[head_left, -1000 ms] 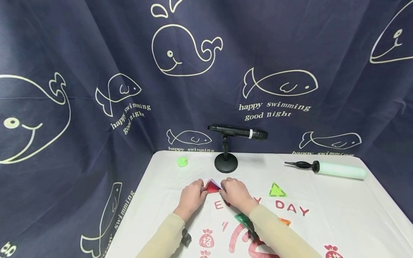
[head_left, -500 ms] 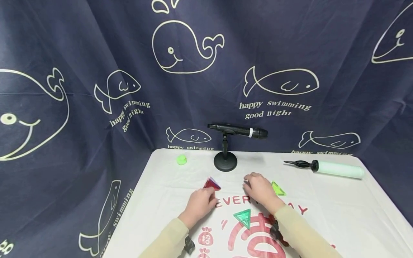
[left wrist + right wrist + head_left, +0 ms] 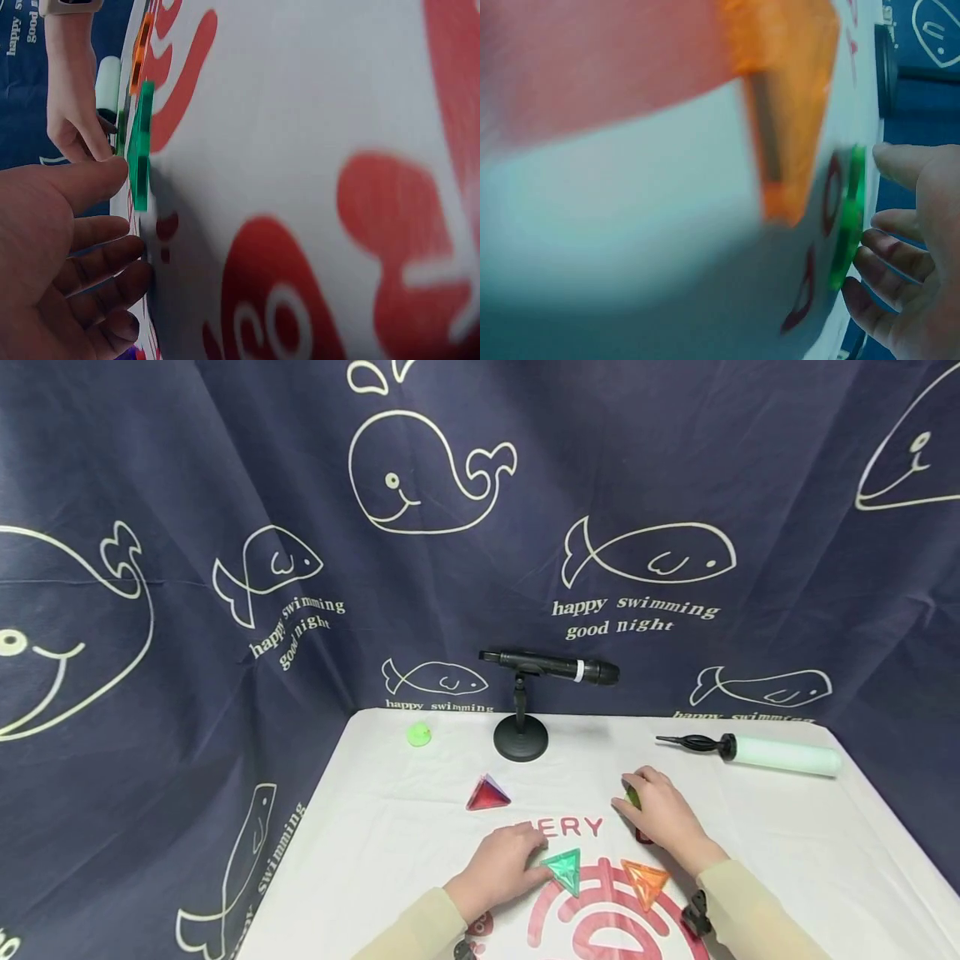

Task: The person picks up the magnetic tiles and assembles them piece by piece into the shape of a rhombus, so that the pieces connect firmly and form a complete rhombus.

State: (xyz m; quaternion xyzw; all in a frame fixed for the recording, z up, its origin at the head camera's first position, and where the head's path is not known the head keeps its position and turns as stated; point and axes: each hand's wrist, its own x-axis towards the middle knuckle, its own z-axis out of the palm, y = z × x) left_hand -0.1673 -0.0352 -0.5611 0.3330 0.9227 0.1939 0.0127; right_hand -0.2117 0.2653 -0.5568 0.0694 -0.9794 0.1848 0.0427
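Red pyramid (image 3: 489, 795), mid-frame, looks built; orange triangle (image 3: 646, 882) unassembled. My left hand (image 3: 498, 870), relaxed, beside green triangle (image 3: 566, 870); right hand (image 3: 663, 814), fingers loose, at lime triangle (image 3: 850, 217).

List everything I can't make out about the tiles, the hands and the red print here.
Head view: most of the lime tile, hidden by the right hand.
Head view: the lower red print, cut off by the bottom edge.
Right wrist view: the orange tile, blurred, its top cut off by the upper edge.
Left wrist view: whether the left hand touches the green tile; thumb and edge nearly line up.
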